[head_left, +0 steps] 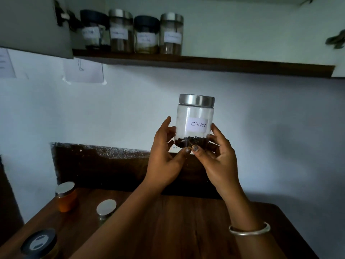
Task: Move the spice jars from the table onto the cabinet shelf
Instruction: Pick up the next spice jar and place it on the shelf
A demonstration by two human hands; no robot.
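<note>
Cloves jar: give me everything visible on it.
The cloves jar is a clear cylinder, glass or plastic by its look, with a brushed metal lid closed on top. A white paper label handwritten "Cloves" faces the camera. It is mostly empty, with a shallow layer of dark cloves at the bottom. It is roughly upright, held in the air above the table and below the shelf. The left hand and right hand grip its base from either side.

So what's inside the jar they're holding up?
Dark cloves lie at the bottom of the jar; above looks empty. The left hand and right hand hide its lower edges.
</note>
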